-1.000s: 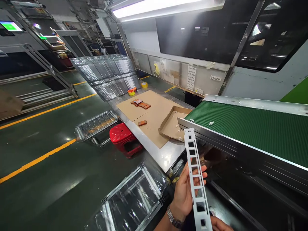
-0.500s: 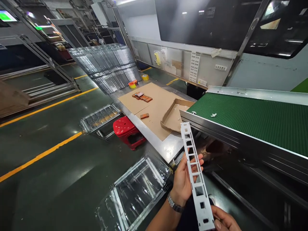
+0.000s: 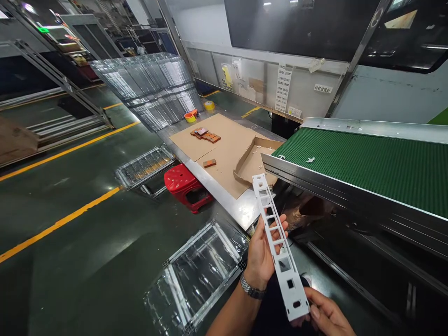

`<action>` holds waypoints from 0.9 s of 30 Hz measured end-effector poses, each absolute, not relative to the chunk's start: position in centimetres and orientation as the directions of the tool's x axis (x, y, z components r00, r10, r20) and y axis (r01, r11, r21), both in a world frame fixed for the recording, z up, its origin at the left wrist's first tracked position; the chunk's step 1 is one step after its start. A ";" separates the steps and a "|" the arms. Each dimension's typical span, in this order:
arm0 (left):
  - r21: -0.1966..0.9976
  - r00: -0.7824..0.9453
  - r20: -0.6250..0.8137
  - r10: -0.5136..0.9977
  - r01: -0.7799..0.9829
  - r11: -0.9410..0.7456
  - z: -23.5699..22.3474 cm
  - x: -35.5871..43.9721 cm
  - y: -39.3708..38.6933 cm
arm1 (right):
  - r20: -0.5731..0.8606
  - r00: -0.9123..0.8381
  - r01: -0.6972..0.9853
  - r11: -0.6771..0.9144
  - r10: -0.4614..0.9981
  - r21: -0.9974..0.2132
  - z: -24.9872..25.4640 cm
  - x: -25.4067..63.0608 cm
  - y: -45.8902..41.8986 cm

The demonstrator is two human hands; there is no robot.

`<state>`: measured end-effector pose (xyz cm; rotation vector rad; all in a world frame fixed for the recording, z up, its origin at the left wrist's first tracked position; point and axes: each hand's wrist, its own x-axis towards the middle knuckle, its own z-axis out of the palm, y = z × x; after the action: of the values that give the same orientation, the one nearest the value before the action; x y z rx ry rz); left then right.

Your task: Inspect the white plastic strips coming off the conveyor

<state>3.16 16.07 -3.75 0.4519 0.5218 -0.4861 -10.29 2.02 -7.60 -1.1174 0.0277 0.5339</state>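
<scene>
From the head camera we have a long white plastic strip [image 3: 278,245] with a row of square cut-outs, held up over the floor in the near middle of the scene. Our left hand [image 3: 263,254] is wrapped around its middle, fingers curled over the far edge, a watch [image 3: 251,291] on the wrist. Our right hand [image 3: 324,317] pinches the near end from below, thumb on the face of it. So both hands are closed on the strip, which tilts away from us, its far tip just in front of the metal surface [image 3: 241,212].

By our reading, we are at the looking-over step: the piece is turned face-up between the hands for a check. Any further turn calls for a steady pinch at the near end while the left hand lets it rotate.

Now the edges. To the right runs the green conveyor [image 3: 367,163] with its steel rail [image 3: 336,189], close to the strip's far tip, so a swing that way is tight. Beyond, cardboard [image 3: 227,144] covers the surface, with small brown blocks [image 3: 206,136] and a shallow cardboard tray [image 3: 254,163] on it. To the left there is more room: a clear plastic tray [image 3: 199,275] lies near us on the floor, a red stool [image 3: 185,184] stands by the surface edge, and clear trays [image 3: 154,88] are stacked at the far end.
</scene>
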 end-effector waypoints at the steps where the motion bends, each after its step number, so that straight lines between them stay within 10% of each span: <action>1: 0.277 0.755 -0.572 -0.322 0.547 0.790 -3.7 3.1 16.1 | -0.288 0.877 -0.423 0.335 0.385 -0.842 -7.5 -10.3 2.1; 27: 0.254 0.776 -0.573 -0.263 0.474 0.843 -4.4 3.0 16.9 | -0.285 0.892 -0.399 0.318 0.350 -0.860 -6.5 -9.8 3.0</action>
<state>2.98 16.95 -4.35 0.4029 0.5510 -0.4104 -9.81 3.02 -6.45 -1.1458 0.0490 0.4928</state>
